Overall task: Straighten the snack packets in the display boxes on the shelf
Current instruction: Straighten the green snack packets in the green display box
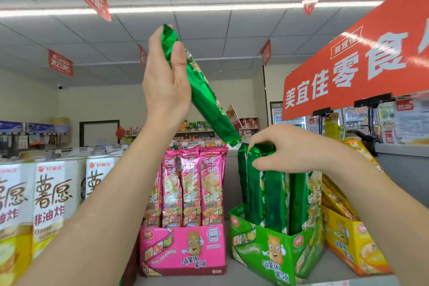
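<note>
Green packets [276,197] stand upright in the green box [276,253] at lower right of the frame; the right hand [287,148] pinches their tops. At upper centre the left hand [164,81] grips one raised green packet [206,97], tilted.

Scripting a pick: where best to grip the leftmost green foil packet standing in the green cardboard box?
Pinch the leftmost green foil packet at its top seal, from above: its base sits in the green cardboard box, and neighbours crowd its right.
</note>
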`<action>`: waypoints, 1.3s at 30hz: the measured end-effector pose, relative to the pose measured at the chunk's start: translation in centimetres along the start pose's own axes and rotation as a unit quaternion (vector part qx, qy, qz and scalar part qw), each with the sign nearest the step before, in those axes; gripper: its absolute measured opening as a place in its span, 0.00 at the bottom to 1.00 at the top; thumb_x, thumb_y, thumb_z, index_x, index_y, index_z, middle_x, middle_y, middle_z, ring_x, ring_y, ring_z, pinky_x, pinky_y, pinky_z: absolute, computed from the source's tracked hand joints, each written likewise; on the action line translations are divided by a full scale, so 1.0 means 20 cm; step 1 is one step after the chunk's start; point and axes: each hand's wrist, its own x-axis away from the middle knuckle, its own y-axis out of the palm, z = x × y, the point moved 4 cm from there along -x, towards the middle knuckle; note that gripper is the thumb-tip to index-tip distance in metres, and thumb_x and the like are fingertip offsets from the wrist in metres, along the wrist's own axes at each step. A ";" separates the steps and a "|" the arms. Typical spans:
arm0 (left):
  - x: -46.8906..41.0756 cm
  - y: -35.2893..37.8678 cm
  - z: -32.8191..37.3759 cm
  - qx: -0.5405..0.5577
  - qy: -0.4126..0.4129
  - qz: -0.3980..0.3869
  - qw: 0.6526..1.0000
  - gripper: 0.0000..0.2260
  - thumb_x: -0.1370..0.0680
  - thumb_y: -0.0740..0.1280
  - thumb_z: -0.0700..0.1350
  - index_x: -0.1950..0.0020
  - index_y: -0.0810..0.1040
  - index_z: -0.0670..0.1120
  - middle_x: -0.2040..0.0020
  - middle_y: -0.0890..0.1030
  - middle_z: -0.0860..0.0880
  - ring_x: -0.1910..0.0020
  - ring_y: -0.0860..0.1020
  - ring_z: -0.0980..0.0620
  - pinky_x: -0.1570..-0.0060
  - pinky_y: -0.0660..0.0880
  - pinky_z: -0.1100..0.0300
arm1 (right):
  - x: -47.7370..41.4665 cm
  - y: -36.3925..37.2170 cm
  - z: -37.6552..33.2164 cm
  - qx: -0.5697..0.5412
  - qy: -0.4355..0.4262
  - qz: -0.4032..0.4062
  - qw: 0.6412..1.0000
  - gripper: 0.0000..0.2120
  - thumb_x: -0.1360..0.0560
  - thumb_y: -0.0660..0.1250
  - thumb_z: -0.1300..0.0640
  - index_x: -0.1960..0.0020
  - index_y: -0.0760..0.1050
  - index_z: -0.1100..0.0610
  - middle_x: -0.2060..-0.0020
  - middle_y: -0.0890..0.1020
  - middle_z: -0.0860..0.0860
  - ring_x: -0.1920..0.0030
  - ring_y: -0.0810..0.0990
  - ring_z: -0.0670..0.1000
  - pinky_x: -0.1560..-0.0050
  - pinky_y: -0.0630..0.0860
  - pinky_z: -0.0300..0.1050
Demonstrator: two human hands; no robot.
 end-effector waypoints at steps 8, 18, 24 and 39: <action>0.17 0.27 -0.01 -0.009 -0.022 -0.400 0.916 0.19 0.19 0.63 0.44 0.29 0.65 0.51 0.53 0.76 0.49 0.55 0.81 0.41 0.55 0.80 0.44 | 0.03 -0.02 0.04 -0.053 -0.005 0.017 0.998 0.17 0.30 0.71 0.53 0.48 0.65 0.47 0.47 0.74 0.46 0.47 0.74 0.49 0.46 0.73 0.49; 0.34 0.39 -0.08 -0.105 0.010 -0.603 0.791 0.21 0.24 0.71 0.43 0.31 0.74 0.52 0.32 0.76 0.53 0.36 0.73 0.54 0.38 0.64 0.62 | 0.04 -0.03 0.02 0.062 0.005 0.016 0.998 0.20 0.27 0.69 0.46 0.37 0.74 0.46 0.38 0.77 0.49 0.39 0.74 0.50 0.41 0.71 0.45; 0.43 0.46 -0.09 -0.197 0.095 -0.603 0.767 0.13 0.25 0.73 0.40 0.41 0.81 0.48 0.44 0.82 0.51 0.45 0.78 0.51 0.47 0.68 0.62 | 0.06 -0.03 0.04 0.039 -0.019 -0.062 0.997 0.31 0.32 0.75 0.42 0.32 0.68 0.43 0.44 0.73 0.38 0.44 0.72 0.42 0.49 0.67 0.37; 0.40 0.49 0.00 -0.279 0.230 -0.532 0.765 0.11 0.30 0.71 0.38 0.49 0.81 0.48 0.54 0.84 0.49 0.54 0.80 0.46 0.60 0.67 0.59 | 0.06 -0.01 0.06 0.060 -0.005 -0.092 0.994 0.50 0.38 0.80 0.45 0.24 0.56 0.45 0.28 0.67 0.45 0.31 0.68 0.50 0.35 0.64 0.43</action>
